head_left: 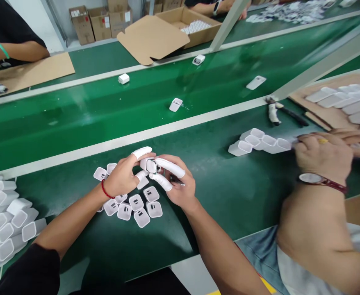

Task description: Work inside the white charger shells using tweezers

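Observation:
My left hand [123,178], with a red cord at the wrist and white finger cots, and my right hand [176,184], also in finger cots, meet over the green table. Together they pinch one small white charger housing [149,165]. A thin dark tool [176,180] lies in my right palm. Under and in front of my hands several white housings [137,205] stand in a loose cluster, square openings up.
A heap of white housings [4,229] lies at the left edge. A co-worker's hands [324,153] on the right handle a row of housings [260,143]; cutters [286,112] and a cardboard sheet of housings [346,102] lie behind. Single housings ride the green conveyor [176,104]. Cardboard boxes [180,24] stand beyond.

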Tool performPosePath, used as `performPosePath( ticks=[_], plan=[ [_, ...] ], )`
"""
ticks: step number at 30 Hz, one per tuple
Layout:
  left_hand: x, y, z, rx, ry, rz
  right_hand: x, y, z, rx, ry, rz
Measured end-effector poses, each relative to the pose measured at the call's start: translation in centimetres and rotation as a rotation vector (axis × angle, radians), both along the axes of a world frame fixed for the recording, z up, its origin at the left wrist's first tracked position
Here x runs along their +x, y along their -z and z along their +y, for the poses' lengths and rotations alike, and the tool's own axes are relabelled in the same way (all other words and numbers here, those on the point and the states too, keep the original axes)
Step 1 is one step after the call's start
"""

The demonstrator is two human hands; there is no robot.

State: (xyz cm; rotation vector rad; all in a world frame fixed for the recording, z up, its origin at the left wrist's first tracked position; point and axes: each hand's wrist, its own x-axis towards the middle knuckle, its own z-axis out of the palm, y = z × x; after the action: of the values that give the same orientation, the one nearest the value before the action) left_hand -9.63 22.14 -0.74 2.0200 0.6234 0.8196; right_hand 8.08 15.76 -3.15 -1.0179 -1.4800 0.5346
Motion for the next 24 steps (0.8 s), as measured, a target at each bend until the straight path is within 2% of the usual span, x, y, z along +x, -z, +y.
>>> performPosePath(
  ticks=[14, 24],
  plan=[
    [0.08, -0.03, 0.04, -0.014, 0.011, -0.029, -0.07, -0.19, -0.03, 0.025, -0.011, 0.011],
    [0.02, 0.65, 0.20, -0.022, 0.024, -0.018, 0.04, -0.03, 0.38, 0.148, 0.007, -0.156]
  ],
)
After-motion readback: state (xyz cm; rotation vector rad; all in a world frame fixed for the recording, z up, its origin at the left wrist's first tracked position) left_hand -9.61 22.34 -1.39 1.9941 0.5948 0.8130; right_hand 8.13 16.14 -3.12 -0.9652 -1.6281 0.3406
